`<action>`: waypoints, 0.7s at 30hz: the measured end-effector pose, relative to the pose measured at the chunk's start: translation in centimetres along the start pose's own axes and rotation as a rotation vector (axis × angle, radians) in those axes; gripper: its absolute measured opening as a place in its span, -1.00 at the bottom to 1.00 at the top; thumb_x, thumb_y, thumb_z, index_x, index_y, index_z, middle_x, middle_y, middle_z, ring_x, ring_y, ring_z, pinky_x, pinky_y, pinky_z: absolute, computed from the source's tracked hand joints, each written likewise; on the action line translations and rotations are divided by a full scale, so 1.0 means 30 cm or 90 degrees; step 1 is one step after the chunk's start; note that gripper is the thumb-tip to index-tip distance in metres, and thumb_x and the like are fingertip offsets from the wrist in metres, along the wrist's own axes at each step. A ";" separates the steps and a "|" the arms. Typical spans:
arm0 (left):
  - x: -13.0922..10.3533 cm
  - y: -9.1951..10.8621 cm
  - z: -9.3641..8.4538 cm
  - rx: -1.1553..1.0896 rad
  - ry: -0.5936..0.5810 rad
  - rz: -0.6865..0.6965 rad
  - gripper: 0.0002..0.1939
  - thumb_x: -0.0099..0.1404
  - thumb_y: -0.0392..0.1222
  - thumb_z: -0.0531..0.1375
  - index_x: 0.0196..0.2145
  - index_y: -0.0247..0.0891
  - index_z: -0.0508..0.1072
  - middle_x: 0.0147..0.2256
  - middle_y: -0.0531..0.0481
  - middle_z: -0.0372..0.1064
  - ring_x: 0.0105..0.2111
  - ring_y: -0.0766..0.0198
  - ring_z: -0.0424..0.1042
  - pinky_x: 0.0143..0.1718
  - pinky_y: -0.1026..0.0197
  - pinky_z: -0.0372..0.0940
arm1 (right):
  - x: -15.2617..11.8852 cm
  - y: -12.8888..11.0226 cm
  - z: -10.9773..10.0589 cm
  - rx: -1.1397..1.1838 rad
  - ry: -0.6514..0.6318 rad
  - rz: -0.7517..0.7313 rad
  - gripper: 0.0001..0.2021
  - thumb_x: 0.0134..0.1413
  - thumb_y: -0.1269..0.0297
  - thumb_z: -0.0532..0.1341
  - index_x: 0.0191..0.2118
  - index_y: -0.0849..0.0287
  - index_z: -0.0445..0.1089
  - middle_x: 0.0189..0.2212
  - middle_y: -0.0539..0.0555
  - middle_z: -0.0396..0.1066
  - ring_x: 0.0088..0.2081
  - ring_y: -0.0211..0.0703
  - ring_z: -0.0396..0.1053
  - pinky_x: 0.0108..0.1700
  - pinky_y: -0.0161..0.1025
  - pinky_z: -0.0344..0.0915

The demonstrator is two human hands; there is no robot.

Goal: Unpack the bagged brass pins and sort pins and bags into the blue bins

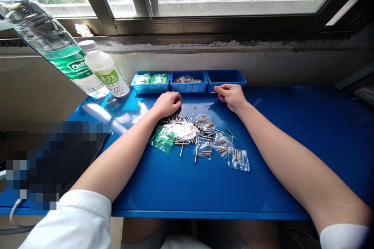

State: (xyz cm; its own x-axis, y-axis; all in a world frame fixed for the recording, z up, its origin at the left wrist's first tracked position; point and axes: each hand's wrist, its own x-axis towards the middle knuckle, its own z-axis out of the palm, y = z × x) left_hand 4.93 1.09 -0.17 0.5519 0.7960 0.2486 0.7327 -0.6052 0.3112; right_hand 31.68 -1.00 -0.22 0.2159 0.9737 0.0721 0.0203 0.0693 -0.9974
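Observation:
My right hand is closed in a pinch just in front of the right blue bin. A thin, silvery pin sticks out to the left from its fingertips. My left hand lies with curled fingers on the table before the left and middle bins; whatever it holds, if anything, is hidden. Between my forearms is a loose pile of brass-and-silver rivet-like pins around a crumpled silvery patch. Beside it lie a green plastic bag and several small clear bags with brass-coloured pieces inside.
The left blue bin holds green packets, the middle blue bin a heap of small greyish items. A large water bottle and a white-capped bottle stand at the back left of the blue table. A dark, partly pixelated device lies left.

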 end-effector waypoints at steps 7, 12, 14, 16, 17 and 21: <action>-0.001 -0.001 0.002 -0.010 0.005 0.010 -0.81 0.19 -0.18 0.05 -0.36 -0.23 0.45 -0.36 -0.04 0.45 -0.32 0.14 0.37 -0.32 0.16 0.22 | 0.005 -0.008 -0.015 0.154 0.043 0.016 -0.75 -0.37 0.36 0.47 -0.45 0.22 0.46 -0.56 -0.01 0.41 -0.51 -0.33 0.36 -0.57 -0.41 0.24; -0.001 -0.002 0.003 -0.009 0.003 0.005 -0.81 0.19 -0.18 0.05 -0.36 -0.24 0.45 -0.34 -0.05 0.46 -0.31 0.15 0.37 -0.33 0.16 0.21 | 0.024 0.002 -0.009 0.176 0.192 -0.038 -0.82 -0.26 0.44 0.39 -0.43 0.19 0.42 -0.54 -0.04 0.41 -0.46 -0.31 0.42 -0.47 -0.38 0.40; -0.001 -0.003 0.002 -0.009 0.004 0.004 -0.81 0.19 -0.18 0.05 -0.36 -0.24 0.45 -0.34 -0.05 0.46 -0.31 0.15 0.38 -0.33 0.17 0.21 | 0.032 0.008 -0.009 0.134 0.242 -0.047 -0.85 -0.21 0.42 0.38 -0.44 0.19 0.41 -0.56 -0.05 0.40 -0.49 -0.30 0.42 -0.49 -0.37 0.41; 0.000 -0.003 0.002 -0.008 0.006 0.007 -0.81 0.19 -0.18 0.05 -0.37 -0.24 0.44 -0.34 -0.05 0.46 -0.31 0.16 0.38 -0.34 0.17 0.20 | 0.036 0.014 -0.012 0.072 0.283 -0.052 -0.88 -0.17 0.40 0.35 -0.44 0.21 0.41 -0.56 -0.04 0.39 -0.53 -0.31 0.40 -0.55 -0.38 0.38; -0.001 -0.003 0.001 -0.008 0.006 0.008 -0.81 0.19 -0.18 0.05 -0.37 -0.24 0.44 -0.34 -0.05 0.46 -0.31 0.16 0.38 -0.34 0.17 0.20 | 0.038 0.017 -0.014 0.036 0.301 -0.056 -0.89 -0.16 0.39 0.34 -0.43 0.22 0.42 -0.56 -0.03 0.39 -0.54 -0.31 0.39 -0.59 -0.39 0.34; -0.001 -0.001 -0.001 -0.009 0.003 0.010 -0.81 0.19 -0.18 0.05 -0.37 -0.25 0.44 -0.34 -0.05 0.46 -0.32 0.16 0.38 -0.35 0.18 0.19 | 0.042 0.029 -0.023 -0.088 0.349 -0.077 -0.86 -0.13 0.29 0.32 -0.40 0.23 0.45 -0.55 -0.02 0.41 -0.58 -0.29 0.36 -0.67 -0.40 0.23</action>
State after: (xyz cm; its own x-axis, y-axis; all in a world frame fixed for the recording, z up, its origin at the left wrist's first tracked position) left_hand 4.88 1.07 -0.16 0.5616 0.7860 0.2584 0.7182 -0.6182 0.3196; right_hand 32.65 0.12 -0.99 0.6777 0.7036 0.2137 0.1954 0.1079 -0.9748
